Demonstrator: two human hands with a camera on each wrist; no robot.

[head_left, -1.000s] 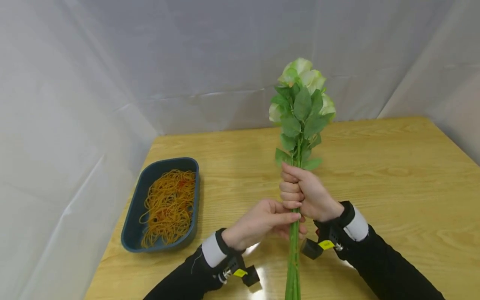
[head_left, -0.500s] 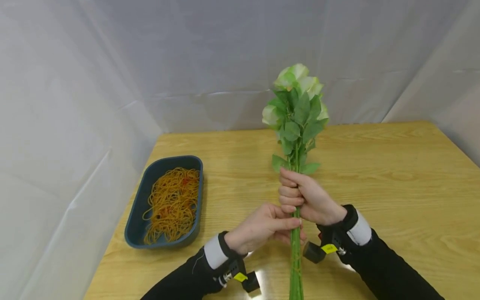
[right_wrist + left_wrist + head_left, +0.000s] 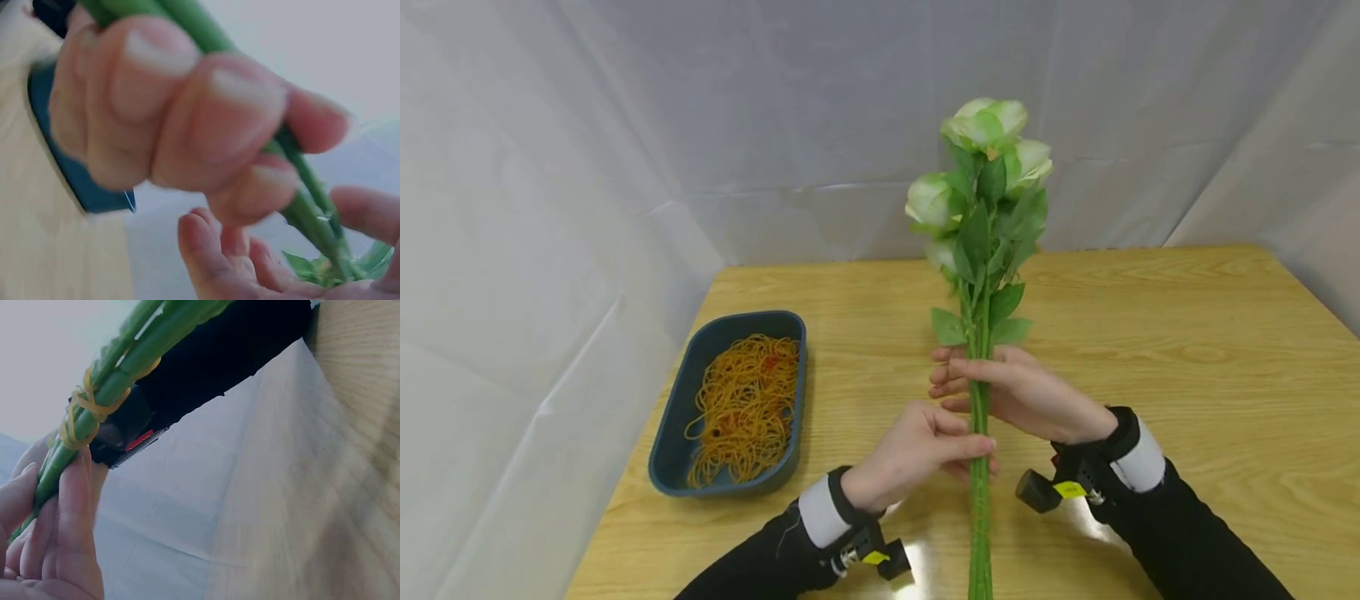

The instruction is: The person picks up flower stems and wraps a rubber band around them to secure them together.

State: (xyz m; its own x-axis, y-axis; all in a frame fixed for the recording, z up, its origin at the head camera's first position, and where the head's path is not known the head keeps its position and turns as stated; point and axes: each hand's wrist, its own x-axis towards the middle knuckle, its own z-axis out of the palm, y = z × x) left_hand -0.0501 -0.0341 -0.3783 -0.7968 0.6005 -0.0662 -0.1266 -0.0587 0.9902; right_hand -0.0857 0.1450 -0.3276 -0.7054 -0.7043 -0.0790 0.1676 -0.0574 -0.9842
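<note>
A bunch of green-white roses (image 3: 985,125) stands upright in the head view, leaves below the blooms. My left hand (image 3: 917,454) pinches its green stems (image 3: 981,517) between thumb and fingers. Above it, my right hand (image 3: 1030,387) lies around the stems, thumb across the front and loosened fingers behind. Yellow rubber bands (image 3: 87,409) wrap the stems beside the left hand in the left wrist view. In the right wrist view, left fingers (image 3: 181,106) grip the stems closely, while the right hand (image 3: 262,275) has its fingers spread under them.
To the left on the wooden table (image 3: 865,333) sits a dark blue tray (image 3: 670,433) with a tangle of rubber bands (image 3: 748,408), mostly yellow with a few red. Pale sheeting (image 3: 820,108) hangs behind the table and along its left side.
My right hand has gone from a closed fist round the stems to loosened, uncurled fingers. The bunch has turned, its blooms shifting up and left. The left hand keeps its pinch.
</note>
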